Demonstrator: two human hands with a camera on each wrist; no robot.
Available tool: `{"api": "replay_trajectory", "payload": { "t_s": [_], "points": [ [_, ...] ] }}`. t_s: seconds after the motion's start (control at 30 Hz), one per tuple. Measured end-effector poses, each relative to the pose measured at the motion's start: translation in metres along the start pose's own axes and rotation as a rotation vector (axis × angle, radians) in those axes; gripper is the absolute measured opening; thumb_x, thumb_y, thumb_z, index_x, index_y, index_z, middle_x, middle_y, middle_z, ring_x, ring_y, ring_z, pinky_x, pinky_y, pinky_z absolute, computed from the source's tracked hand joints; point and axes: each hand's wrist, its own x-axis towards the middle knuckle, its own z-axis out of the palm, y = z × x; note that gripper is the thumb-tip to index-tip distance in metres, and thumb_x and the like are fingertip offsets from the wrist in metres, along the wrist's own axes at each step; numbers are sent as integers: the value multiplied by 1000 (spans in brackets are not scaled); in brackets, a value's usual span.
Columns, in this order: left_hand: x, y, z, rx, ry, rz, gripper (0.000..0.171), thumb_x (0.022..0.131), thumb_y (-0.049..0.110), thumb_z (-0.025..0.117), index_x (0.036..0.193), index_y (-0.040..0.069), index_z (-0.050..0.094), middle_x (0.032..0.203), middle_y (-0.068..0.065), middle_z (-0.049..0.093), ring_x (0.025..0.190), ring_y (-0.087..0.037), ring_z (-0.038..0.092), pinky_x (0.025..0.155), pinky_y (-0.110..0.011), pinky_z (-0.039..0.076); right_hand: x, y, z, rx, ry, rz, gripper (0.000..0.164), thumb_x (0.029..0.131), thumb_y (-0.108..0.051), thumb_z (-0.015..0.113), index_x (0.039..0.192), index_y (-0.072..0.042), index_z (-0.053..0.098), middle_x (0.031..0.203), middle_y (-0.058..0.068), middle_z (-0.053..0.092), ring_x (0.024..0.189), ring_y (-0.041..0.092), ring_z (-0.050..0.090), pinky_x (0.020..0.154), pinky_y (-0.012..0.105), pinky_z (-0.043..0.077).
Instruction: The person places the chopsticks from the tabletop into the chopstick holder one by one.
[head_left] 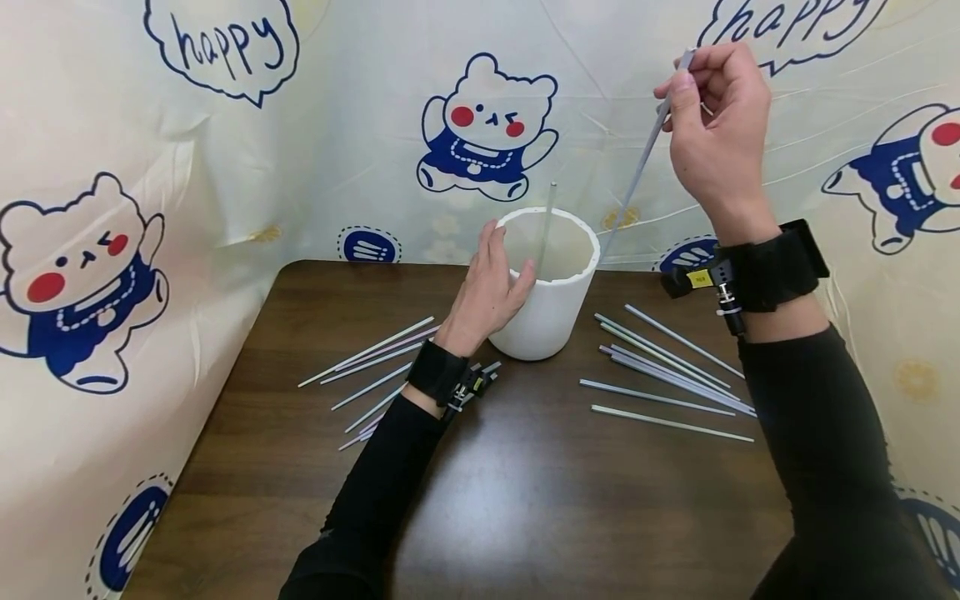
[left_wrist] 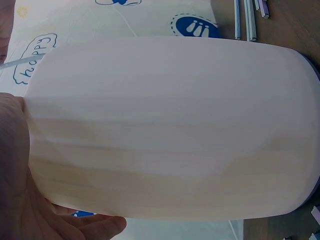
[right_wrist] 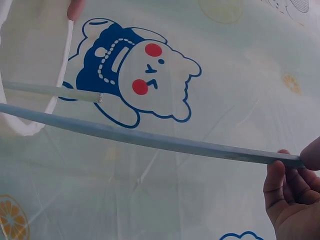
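Observation:
A white round pot with an uneven rim stands near the table's back edge. My left hand holds its left side up by the rim, thumb at the front; the left wrist view shows fingers round the wall. One thin pale-green stick leans upright inside, its lower end hidden. Raised at the upper right, my right hand pinches a long grey-blue stick near its top end between thumb and fingers. This stick slants down toward the pot's right side and passes in front of the rim in the right wrist view.
Several similar sticks lie on the brown table to the right of the pot. More sticks lie to its left, partly under my left wrist. A printed cloth with cartoon bears hangs behind and around the table.

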Motion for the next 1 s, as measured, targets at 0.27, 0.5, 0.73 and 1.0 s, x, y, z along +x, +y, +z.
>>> {"api": "replay_trajectory", "payload": {
  "t_s": [0.27, 0.5, 0.73, 1.0],
  "points": [
    [2, 1, -3, 6, 12, 7, 72, 103, 40, 43, 157, -1, 18, 167, -19, 14, 133, -36, 48, 111, -50, 46, 10, -4, 0, 40, 55, -45, 9, 104, -10, 55, 112, -13, 58, 91, -17, 65, 83, 3, 62, 82, 18, 50],
    [1, 0, -2, 19, 24, 13, 72, 102, 40, 42, 156, -2, 20, 167, -19, 16, 133, -36, 49, 111, -48, 46, 11, -6, 9, 55, 35, -38, 10, 104, -9, 52, 113, -8, 58, 91, -14, 64, 83, 4, 61, 81, 18, 49],
    [1, -2, 0, 12, 29, 20, 72, 102, 40, 43, 156, -2, 20, 167, -19, 16, 134, -34, 48, 112, -48, 46, 4, 11, 31, 34, -71, -20, 11, 105, -8, 49, 112, -10, 56, 93, -13, 61, 82, 5, 57, 78, 18, 46],
    [1, -2, 1, 11, 19, 14, 73, 102, 40, 41, 157, -2, 19, 167, -21, 15, 142, -35, 43, 116, -48, 42, -7, 40, 54, -32, -199, 103, 14, 104, -11, 50, 116, -4, 54, 96, -11, 59, 82, 8, 55, 76, 19, 45]
  ]
}}
